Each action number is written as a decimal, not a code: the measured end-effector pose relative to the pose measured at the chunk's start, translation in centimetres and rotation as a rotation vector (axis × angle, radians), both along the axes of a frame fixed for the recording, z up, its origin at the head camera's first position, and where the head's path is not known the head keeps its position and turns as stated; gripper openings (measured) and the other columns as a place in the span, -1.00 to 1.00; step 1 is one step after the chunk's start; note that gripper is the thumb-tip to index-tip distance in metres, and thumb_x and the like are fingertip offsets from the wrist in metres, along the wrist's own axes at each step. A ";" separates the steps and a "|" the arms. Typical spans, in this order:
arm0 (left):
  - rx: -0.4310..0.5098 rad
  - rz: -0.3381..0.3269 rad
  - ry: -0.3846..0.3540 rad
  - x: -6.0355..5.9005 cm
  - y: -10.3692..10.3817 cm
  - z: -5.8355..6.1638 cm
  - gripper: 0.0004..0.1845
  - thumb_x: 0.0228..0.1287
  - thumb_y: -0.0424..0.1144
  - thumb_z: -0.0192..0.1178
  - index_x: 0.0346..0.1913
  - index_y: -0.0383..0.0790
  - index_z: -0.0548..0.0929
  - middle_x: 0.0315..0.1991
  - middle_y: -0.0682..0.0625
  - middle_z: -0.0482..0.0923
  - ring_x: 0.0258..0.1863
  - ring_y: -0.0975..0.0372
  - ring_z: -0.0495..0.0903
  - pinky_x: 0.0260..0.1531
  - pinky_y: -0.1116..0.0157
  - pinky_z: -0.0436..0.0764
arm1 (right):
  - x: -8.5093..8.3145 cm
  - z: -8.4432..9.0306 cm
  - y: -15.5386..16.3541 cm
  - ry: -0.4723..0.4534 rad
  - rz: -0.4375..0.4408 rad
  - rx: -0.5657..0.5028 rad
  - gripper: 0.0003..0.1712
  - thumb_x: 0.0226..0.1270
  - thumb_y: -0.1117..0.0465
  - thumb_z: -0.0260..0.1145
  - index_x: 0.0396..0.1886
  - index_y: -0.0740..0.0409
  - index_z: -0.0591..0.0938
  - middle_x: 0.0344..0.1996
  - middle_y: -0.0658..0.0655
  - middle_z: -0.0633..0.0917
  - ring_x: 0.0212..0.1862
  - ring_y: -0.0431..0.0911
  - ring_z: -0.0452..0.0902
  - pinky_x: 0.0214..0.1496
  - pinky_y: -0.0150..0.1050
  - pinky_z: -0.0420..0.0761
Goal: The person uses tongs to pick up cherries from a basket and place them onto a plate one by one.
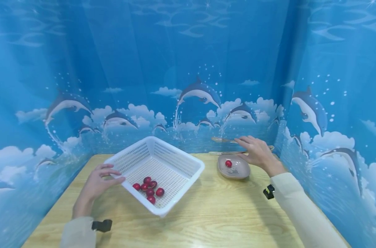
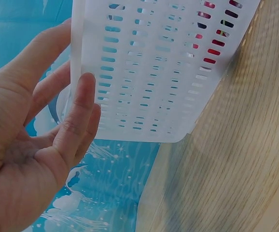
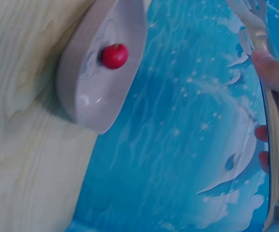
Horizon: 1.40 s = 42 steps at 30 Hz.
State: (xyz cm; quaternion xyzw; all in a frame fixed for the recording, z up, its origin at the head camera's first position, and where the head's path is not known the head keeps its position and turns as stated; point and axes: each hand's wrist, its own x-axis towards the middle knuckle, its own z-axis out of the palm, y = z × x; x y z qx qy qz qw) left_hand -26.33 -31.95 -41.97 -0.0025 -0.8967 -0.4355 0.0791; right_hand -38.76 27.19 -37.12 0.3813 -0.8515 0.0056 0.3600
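Observation:
My left hand (image 1: 98,182) grips the left rim of a white perforated plastic basket (image 1: 178,165). Its fingers sit on both sides of the rim in the left wrist view. The basket looks tilted, and several red cherries (image 1: 149,192) are gathered toward its near left side. My right hand (image 1: 257,151) holds gold metal tongs (image 3: 276,159), whose two arms stand spread apart with tips pointing left in the head view. Just below and left of that hand is a small pinkish-grey dish (image 1: 240,172). One red cherry (image 3: 114,56) lies inside it.
Everything stands over a light wooden table (image 1: 212,220). A blue curtain (image 1: 163,69) printed with dolphins and clouds encloses the table at the back and both sides. The dish is near the back edge, to the right of the basket.

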 end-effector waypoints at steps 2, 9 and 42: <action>-0.002 0.000 0.001 0.0 0.0 0.0 -0.47 0.17 -0.03 0.53 -0.01 -0.44 0.74 0.47 -0.40 0.25 0.35 -0.30 0.34 0.28 -0.33 0.43 | 0.2 0.4 -0.6 -0.010 0.002 0.007 -0.25 -0.07 0.09 0.72 0.18 0.18 0.70 0.02 0.25 0.78 -0.09 0.14 0.73 -0.28 -0.01 0.76; -0.016 0.002 -0.007 0.0 0.0 0.1 -0.46 0.17 -0.02 0.53 0.01 -0.44 0.74 0.48 -0.42 0.23 0.36 -0.32 0.31 0.26 -0.35 0.42 | 0.9 1.5 -2.7 -0.034 0.022 0.010 -0.29 -0.08 0.07 0.73 0.16 0.07 0.74 0.01 0.15 0.81 -0.14 0.06 0.68 -0.46 -0.21 0.62; -0.012 0.000 -0.018 -0.1 -0.1 0.0 -0.45 0.18 0.00 0.52 0.01 -0.43 0.74 0.48 -0.41 0.24 0.37 -0.30 0.32 0.29 -0.32 0.44 | 2.5 5.4 -12.4 -0.103 0.176 0.155 -0.42 0.06 -0.03 0.66 0.13 -0.09 0.76 -0.01 0.03 0.80 -0.03 -0.02 0.68 -0.20 -0.21 0.74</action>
